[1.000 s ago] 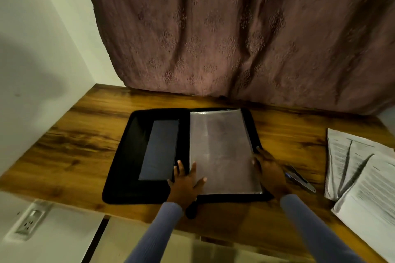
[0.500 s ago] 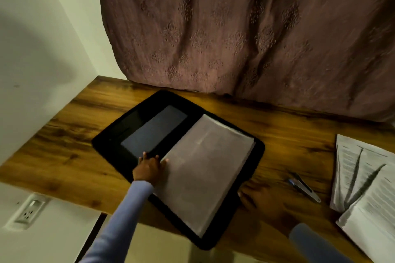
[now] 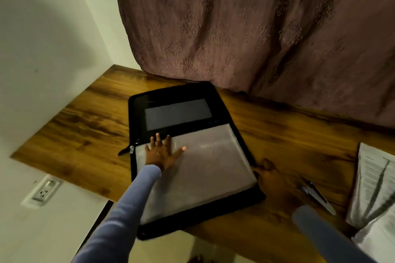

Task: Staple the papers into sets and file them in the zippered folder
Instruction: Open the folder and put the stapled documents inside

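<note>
Pressing flat, the left hand (image 3: pixel 162 152) lies with fingers spread on the clear sleeve of the open folder (image 3: pixel 188 156).
The right hand (image 3: pixel 272 175) touches the folder's right edge, blurred and in shadow; I cannot tell how its fingers lie. The folder overhangs the table (image 3: pixel 85 132) at the near edge. A stapler (image 3: pixel 318 196) and papers (image 3: pixel 376 188), cut off at the frame, lie to the right.

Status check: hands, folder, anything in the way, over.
Left hand flat on folder's clear sleeve. Right hand at its right edge, grip unclear. Papers unfiled, far right. Stapler beside right hand.
</note>
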